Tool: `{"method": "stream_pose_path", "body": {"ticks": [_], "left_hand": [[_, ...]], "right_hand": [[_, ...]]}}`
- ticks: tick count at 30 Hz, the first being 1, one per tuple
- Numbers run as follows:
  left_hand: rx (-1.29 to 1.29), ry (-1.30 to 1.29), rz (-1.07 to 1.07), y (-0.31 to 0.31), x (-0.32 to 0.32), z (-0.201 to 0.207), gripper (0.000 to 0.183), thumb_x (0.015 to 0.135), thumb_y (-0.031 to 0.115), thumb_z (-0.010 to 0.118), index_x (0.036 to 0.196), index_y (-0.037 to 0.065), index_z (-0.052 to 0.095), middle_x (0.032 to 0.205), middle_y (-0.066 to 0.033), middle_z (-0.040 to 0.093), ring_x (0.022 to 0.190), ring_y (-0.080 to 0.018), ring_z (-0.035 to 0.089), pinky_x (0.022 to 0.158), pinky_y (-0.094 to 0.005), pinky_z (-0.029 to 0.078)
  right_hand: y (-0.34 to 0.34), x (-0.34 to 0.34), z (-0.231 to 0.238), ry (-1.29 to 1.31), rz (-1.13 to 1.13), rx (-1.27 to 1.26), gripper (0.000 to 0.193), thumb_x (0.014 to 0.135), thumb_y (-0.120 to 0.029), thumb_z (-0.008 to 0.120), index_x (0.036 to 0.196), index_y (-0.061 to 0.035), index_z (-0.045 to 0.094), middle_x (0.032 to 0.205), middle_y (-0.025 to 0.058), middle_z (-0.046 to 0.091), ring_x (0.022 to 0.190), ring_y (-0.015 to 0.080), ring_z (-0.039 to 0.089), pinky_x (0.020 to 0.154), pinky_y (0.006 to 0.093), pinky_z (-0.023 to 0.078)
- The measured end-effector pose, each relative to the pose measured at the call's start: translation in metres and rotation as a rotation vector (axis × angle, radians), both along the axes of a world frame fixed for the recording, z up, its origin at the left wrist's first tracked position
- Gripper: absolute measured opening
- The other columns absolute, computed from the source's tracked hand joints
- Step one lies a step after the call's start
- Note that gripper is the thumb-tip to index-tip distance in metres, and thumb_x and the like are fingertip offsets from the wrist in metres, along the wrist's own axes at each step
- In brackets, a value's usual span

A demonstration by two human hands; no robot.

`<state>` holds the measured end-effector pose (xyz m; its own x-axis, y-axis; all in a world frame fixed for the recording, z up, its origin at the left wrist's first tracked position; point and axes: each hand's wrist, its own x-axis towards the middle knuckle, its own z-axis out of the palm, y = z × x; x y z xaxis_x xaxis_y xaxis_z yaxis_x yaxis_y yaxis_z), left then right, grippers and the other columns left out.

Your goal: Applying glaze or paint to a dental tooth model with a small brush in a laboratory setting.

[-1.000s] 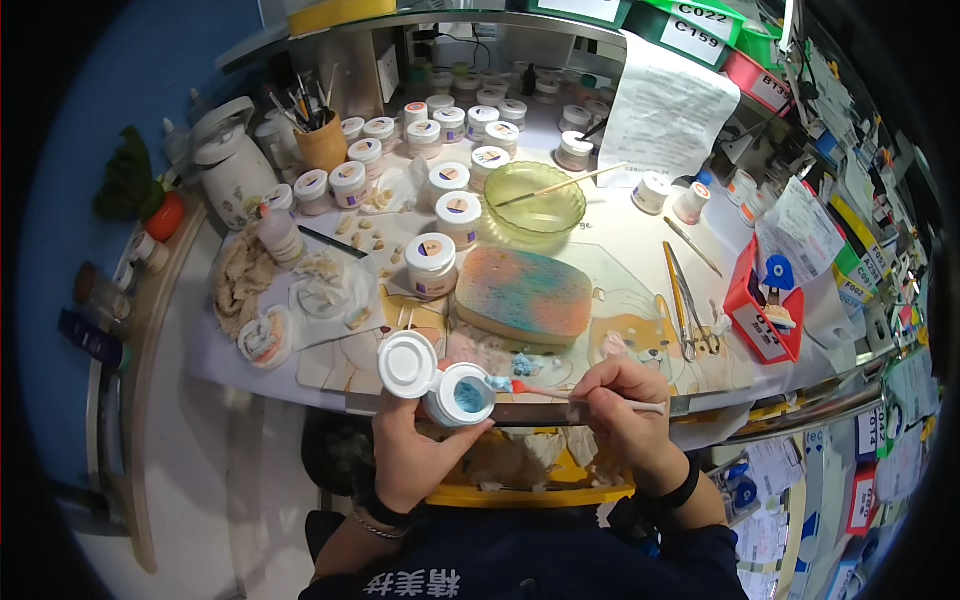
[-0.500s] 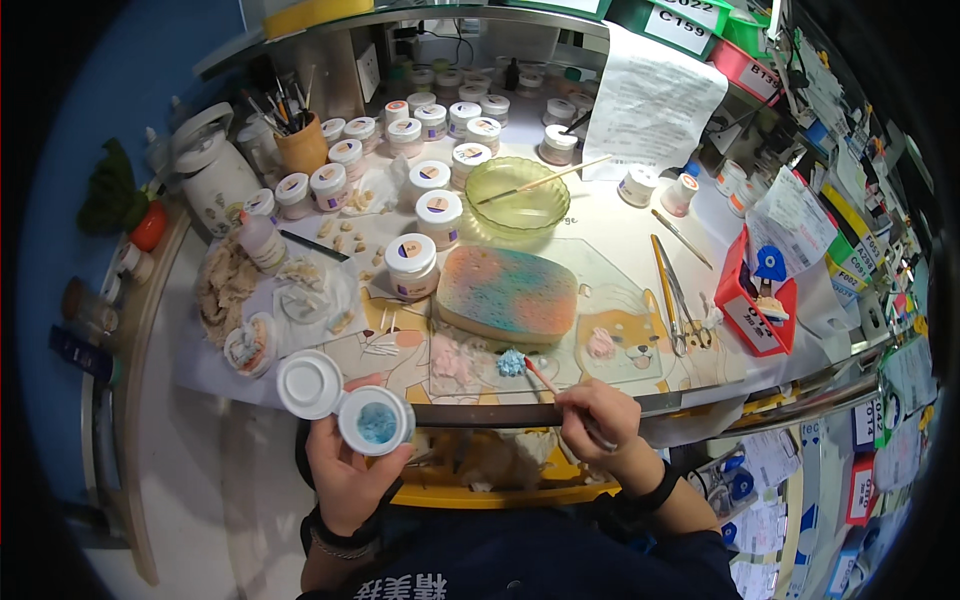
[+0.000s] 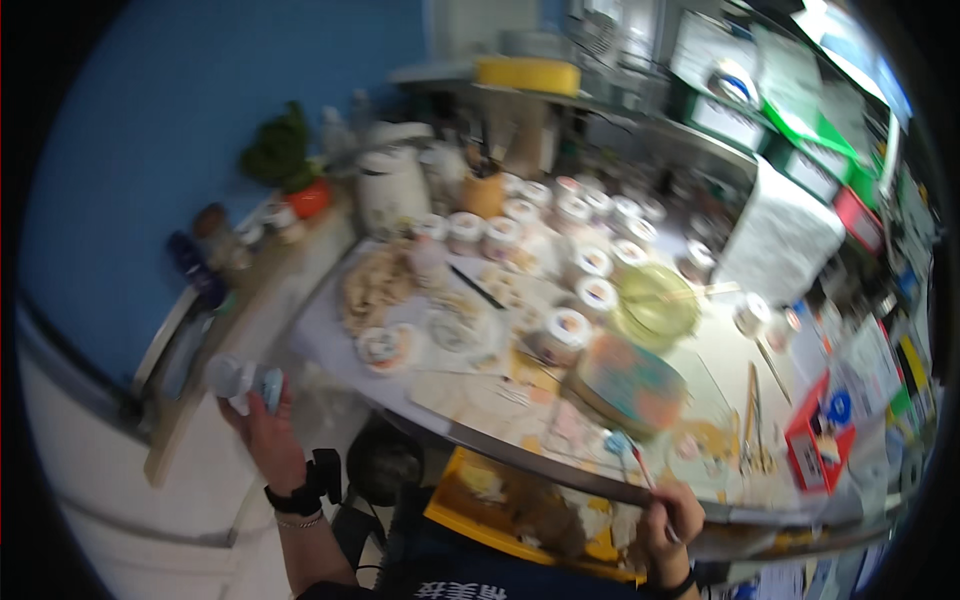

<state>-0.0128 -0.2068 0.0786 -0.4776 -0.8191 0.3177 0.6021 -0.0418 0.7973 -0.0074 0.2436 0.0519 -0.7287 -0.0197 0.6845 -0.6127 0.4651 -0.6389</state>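
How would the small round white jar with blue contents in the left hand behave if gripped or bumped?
The small round white jar is probably light: the left hand holds it out to the side in fingertips. It looks open, so tipping may spill the blue contents. Being round, it would likely roll if dropped.

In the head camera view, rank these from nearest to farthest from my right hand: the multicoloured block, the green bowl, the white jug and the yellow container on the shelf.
From the right hand, at the table's near edge:
1. Multicoloured block, just up and left of it.
2. Green bowl, behind the block.
3. White jug, far left of the table.
4. Yellow container, on the back shelf.
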Motion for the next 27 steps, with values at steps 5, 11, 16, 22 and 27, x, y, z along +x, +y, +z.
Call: {"method": "stream_pose_path", "body": {"ticks": [5, 11, 16, 22, 27], "left_hand": [[-0.003, -0.094, 0.097, -0.033, 0.013, -0.025, 0.050, 0.097, 0.025, 0.051, 0.139, 0.012, 0.026, 0.127, -0.0107, 0.042, 0.110, -0.0248, 0.050, 0.092, -0.0427, 0.048], [-0.223, -0.301, 0.072, -0.039, -0.020, -0.032, 0.039, 0.096, 0.021, 0.052, 0.129, 0.006, 0.040, 0.109, -0.0067, 0.051, 0.100, -0.0145, 0.052, 0.084, -0.0292, 0.047], [-0.472, -0.296, -0.068, -0.058, -0.097, -0.031, 0.048, 0.085, 0.014, 0.066, 0.127, 0.004, 0.045, 0.113, -0.0082, 0.056, 0.105, -0.0156, 0.053, 0.091, -0.0280, 0.042], [-0.612, -0.575, -0.178, -0.070, -0.138, -0.028, 0.060, 0.076, 0.013, 0.073, 0.128, 0.004, 0.045, 0.122, -0.0126, 0.057, 0.109, -0.0173, 0.057, 0.091, -0.0302, 0.044], [-0.675, -0.516, -0.161, -0.036, -0.109, 0.030, 0.052, 0.077, 0.017, 0.072, 0.122, 0.003, 0.052, 0.120, -0.0132, 0.057, 0.116, -0.0214, 0.052, 0.097, -0.0334, 0.039]], "right_hand": [[-0.003, 0.001, -0.012, 0.106, 0.048, -0.074, 0.011, 0.090, 0.001, 0.050, 0.096, 0.0052, 0.058, 0.074, 0.0062, 0.058, 0.059, 0.0063, 0.046, 0.053, 0.0190, 0.037], [0.005, 0.003, -0.018, -0.018, 0.097, -0.189, 0.015, 0.087, 0.006, 0.050, 0.098, 0.0071, 0.059, 0.085, 0.0112, 0.061, 0.057, 0.0081, 0.047, 0.053, 0.0197, 0.039], [0.005, 0.004, -0.018, 0.005, 0.097, -0.190, 0.014, 0.086, 0.008, 0.051, 0.096, 0.0084, 0.060, 0.086, 0.0134, 0.062, 0.059, 0.0093, 0.049, 0.054, 0.0205, 0.039], [0.004, 0.005, -0.017, -0.002, 0.124, -0.211, 0.012, 0.086, 0.008, 0.052, 0.095, 0.0092, 0.059, 0.089, 0.0153, 0.062, 0.062, 0.0113, 0.050, 0.056, 0.0212, 0.040], [0.006, 0.007, -0.020, -0.064, 0.132, -0.286, 0.010, 0.086, 0.008, 0.053, 0.094, 0.0087, 0.059, 0.089, 0.0156, 0.062, 0.064, 0.0126, 0.052, 0.058, 0.0217, 0.041]]}}
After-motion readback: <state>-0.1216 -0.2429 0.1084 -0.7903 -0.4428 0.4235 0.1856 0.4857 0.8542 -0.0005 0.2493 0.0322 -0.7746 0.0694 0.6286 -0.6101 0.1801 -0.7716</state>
